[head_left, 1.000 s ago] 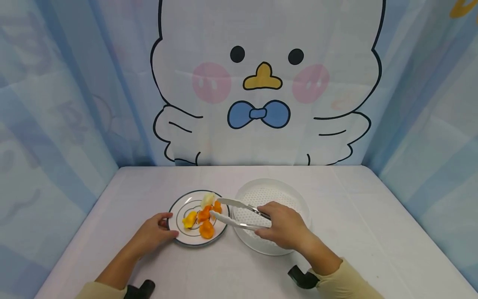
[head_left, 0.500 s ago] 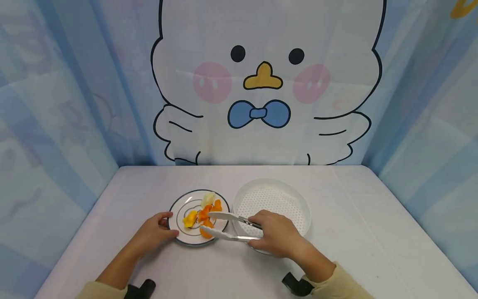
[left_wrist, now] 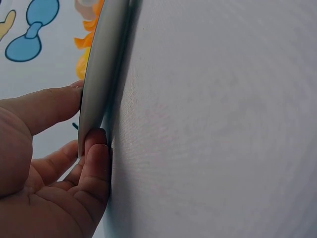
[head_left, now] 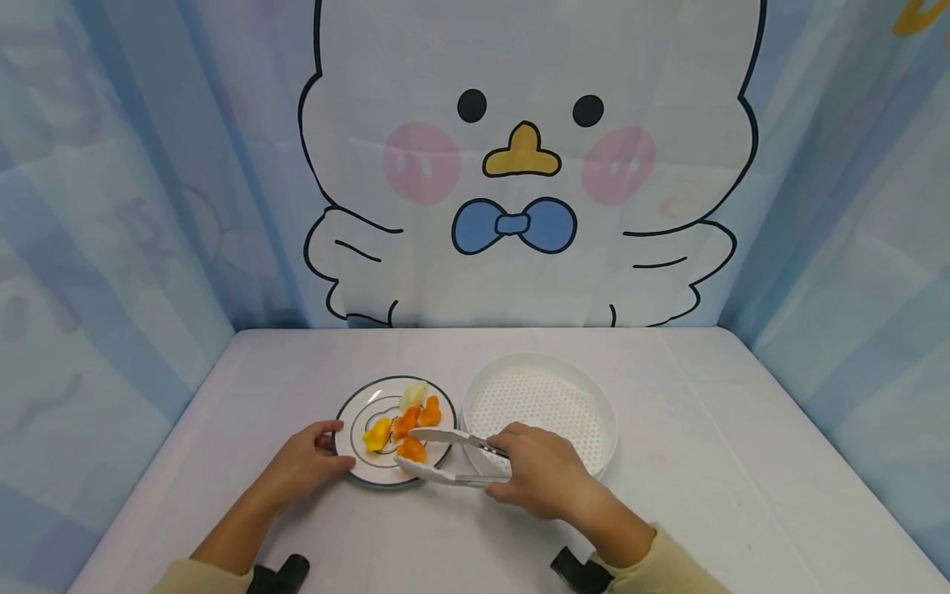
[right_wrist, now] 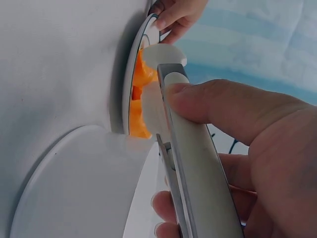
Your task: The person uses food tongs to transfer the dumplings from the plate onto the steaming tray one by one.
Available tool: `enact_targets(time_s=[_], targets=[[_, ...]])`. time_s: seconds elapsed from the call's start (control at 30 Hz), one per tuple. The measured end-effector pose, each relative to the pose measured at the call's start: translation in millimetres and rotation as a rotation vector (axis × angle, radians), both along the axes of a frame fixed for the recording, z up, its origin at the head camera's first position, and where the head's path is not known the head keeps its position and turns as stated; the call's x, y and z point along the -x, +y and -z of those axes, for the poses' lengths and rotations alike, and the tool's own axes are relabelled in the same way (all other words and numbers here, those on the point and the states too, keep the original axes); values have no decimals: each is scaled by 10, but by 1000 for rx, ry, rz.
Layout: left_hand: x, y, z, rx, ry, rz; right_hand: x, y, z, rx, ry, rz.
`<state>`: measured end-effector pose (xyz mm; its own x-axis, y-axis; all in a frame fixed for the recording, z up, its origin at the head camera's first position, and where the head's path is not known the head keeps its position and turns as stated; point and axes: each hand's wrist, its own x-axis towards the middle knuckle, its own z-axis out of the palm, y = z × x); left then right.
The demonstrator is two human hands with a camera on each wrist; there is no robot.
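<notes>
Head view: left hand (head_left: 306, 464) pinches plate (head_left: 371, 408), right hand (head_left: 540, 472) grips tongs (head_left: 449, 436) straddling an orange piece (head_left: 411, 450), likely light and soft; I'd squeeze its middle gently.

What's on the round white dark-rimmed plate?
One petal-like yellow piece, a pale one, three orange ones. White-tipped metal tongs partly hide the nearest; anything beneath the pieces is covered.

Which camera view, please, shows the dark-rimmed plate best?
The head view, because it looks down on most of the plate. The left wrist view shows mainly its underside, gripped by the left hand; the right wrist view shows part of it, partly hidden behind the tongs.
</notes>
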<state>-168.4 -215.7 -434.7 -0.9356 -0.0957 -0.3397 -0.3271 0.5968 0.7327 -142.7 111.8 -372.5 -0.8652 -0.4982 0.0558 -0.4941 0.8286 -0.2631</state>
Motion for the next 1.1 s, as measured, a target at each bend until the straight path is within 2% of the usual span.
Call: enact_targets(time_s=[0.2,0.57,0.77,0.97,1.1], targets=[[-5,6,-14,-4,0,-1,-22,-39,-2,-13,-4,15],[-2,15,-22,-9,-7,-7,-44,-70,31,7,62,8],[-6,16,-25,-9,-7,-9,-55,-55,34,32,67,4],[-22,21,-45,-10,-3,-2,-61,-17,16,68,107,-8],[-22,22,-46,-9,-2,-1,-49,33,-17,89,122,12]])
